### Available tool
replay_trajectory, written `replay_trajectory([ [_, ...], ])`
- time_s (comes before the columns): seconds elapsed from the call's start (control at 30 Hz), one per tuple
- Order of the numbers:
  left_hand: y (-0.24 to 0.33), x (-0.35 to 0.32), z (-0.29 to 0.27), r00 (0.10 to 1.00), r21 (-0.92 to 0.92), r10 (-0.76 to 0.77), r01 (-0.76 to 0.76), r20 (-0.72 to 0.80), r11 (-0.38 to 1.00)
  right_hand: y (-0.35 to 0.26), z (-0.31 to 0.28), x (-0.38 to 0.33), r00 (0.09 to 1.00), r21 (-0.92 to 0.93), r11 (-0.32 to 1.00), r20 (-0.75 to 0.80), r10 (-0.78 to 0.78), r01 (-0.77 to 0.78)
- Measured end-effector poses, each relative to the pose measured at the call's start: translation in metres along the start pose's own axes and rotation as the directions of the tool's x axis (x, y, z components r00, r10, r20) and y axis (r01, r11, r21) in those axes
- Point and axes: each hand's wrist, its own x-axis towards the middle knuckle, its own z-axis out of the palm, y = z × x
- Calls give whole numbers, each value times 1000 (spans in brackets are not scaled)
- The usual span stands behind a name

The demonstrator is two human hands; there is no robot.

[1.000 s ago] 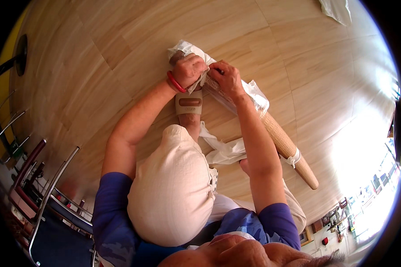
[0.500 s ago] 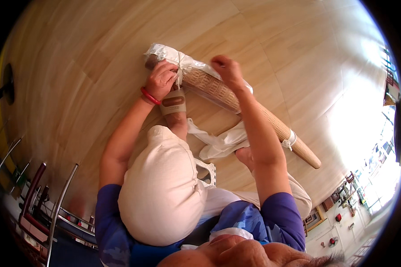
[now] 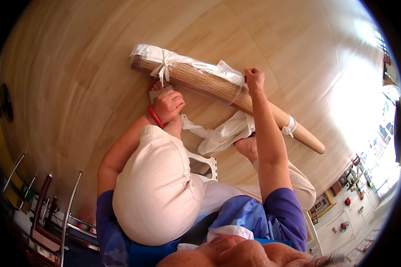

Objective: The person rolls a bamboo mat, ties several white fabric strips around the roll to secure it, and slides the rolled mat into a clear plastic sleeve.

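Observation:
A rolled woven mat (image 3: 272,116) lies slantwise on the floor before me. A clear and white plastic sleeve (image 3: 196,64) covers its left half, bound near the left end by a knotted white strip (image 3: 165,64). Another white tie (image 3: 289,126) circles the mat toward its right end. My right hand (image 3: 255,81) is closed at the sleeve's right edge and appears to pinch it. My left hand (image 3: 168,107), below a red bangle (image 3: 155,116), hangs over my left foot with curled fingers, apart from the mat and with nothing visible in them.
Crumpled white cloth (image 3: 223,135) lies on the floor between my feet. A white plastic stool (image 3: 209,162) shows under me. Chairs with metal legs (image 3: 67,209) stand at the lower left. My right bare foot (image 3: 247,149) rests beside the mat.
My left hand has left the knotted strip and drawn back toward me. My right hand has moved right to the sleeve's edge. The mat's left end has shifted slightly left.

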Motion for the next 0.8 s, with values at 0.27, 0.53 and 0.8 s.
replay_trajectory([
  [0.27,-2,-7,9,976,-169,-214,205,-33,964,31,-60,-32,989,-35,998,-133,-64,60],
  [0.53,-3,11,-1,872,-334,-447,489,200,806,-3,-57,-97,810,-670,458,443,-384,584],
  [0.8,-8,16,54,449,-628,-441,596,777,-501,-16,-50,-76,790,-599,557,582,-192,576],
])
